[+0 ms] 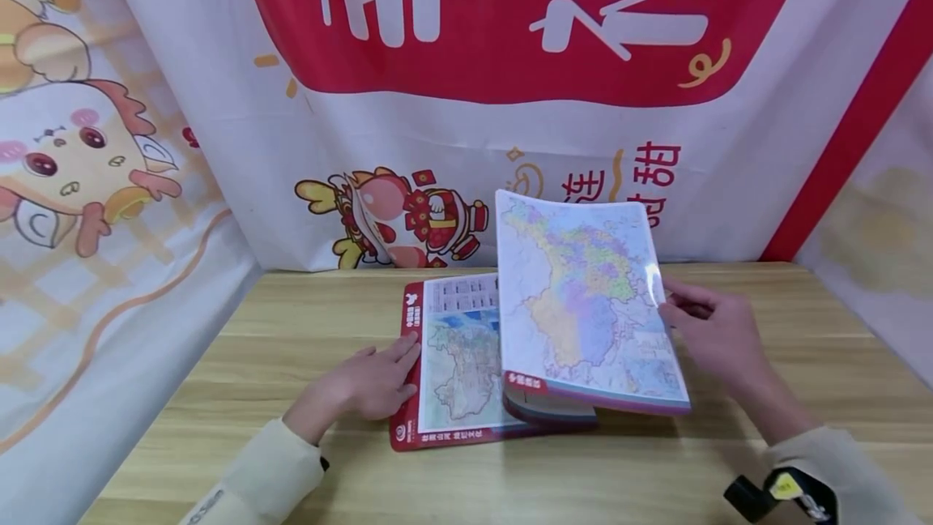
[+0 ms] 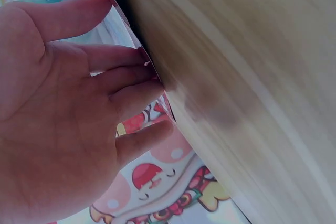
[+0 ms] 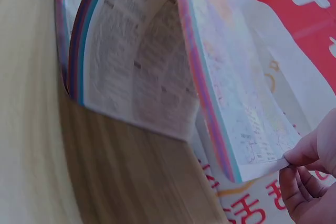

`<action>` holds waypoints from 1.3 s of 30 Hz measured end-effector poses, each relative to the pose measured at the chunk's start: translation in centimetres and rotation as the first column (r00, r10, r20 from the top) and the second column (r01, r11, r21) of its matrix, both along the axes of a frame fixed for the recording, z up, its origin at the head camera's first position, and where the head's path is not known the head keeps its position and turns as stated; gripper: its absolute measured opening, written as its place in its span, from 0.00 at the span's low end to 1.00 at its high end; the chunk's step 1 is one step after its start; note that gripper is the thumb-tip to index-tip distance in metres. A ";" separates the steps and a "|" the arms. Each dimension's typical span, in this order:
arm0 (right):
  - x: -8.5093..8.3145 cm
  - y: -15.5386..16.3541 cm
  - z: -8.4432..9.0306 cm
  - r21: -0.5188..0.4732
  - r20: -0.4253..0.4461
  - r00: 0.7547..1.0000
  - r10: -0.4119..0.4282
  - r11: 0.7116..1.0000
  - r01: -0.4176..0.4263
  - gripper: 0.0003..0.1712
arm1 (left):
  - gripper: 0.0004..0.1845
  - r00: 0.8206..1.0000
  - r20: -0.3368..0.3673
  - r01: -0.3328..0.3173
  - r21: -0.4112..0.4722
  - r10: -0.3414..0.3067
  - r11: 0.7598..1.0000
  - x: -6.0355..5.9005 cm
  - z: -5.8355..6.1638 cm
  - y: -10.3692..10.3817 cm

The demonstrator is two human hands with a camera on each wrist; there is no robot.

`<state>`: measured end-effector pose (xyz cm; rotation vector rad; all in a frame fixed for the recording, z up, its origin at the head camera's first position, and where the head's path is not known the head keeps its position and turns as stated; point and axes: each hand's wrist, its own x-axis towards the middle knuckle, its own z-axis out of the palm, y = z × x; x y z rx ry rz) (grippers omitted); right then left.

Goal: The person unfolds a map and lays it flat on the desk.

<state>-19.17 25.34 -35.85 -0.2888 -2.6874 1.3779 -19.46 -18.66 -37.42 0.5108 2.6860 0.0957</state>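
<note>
A folding map lies on the wooden table. Its lower panel point(image 1: 461, 371) has a red border and lies flat, partly covered by a raised panel point(image 1: 583, 290) with a colourful map print. The left hand point(image 1: 375, 386) rests on the red left border, fingers extended; in the left wrist view its fingertips point(image 2: 134, 95) touch the map's edge. At the other side, the right hand point(image 1: 717, 335) pinches the raised panel's right edge between thumb and fingers. The right wrist view shows the sheet bending round in a curve, with a text-covered panel point(image 3: 139, 61) beneath.
The wooden table point(image 1: 306, 306) meets a white cloth backdrop point(image 1: 219, 39) with red print and cartoon figures at its back. More printed cloth point(image 1: 102, 282) hangs along the left side. Each wrist has a dark device strapped over a pale sleeve point(image 1: 258, 468).
</note>
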 end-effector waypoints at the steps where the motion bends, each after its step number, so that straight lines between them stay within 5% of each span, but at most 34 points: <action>1: -0.1 0.4 0.0 0.002 -0.003 1.000 -0.005 1.000 0.005 0.31 | 0.40 1.000 0.003 -0.009 0.006 0.009 1.000 0.0 0.0 -0.3; 12: -0.4 5.3 -0.7 0.074 -0.014 0.999 -0.048 0.996 0.049 0.32 | 0.44 0.990 0.019 -0.142 0.057 0.141 0.988 0.3 -0.2 -5.8; 24: 0.1 9.8 -3.5 0.262 0.066 0.998 -0.014 0.965 -0.004 0.31 | 0.53 0.948 0.032 -0.316 0.016 0.315 0.949 -0.5 -0.6 -11.0; 33: 0.0 12.4 -5.2 0.348 0.162 0.987 0.015 0.935 -0.071 0.32 | 0.56 0.938 -0.015 -0.345 0.001 0.345 0.938 -0.6 -0.9 -12.8; 39: -0.2 12.9 -5.9 0.422 0.128 0.991 0.022 0.904 -0.075 0.30 | 0.56 0.938 -0.016 -0.347 0.008 0.347 0.938 -0.6 -0.7 -12.9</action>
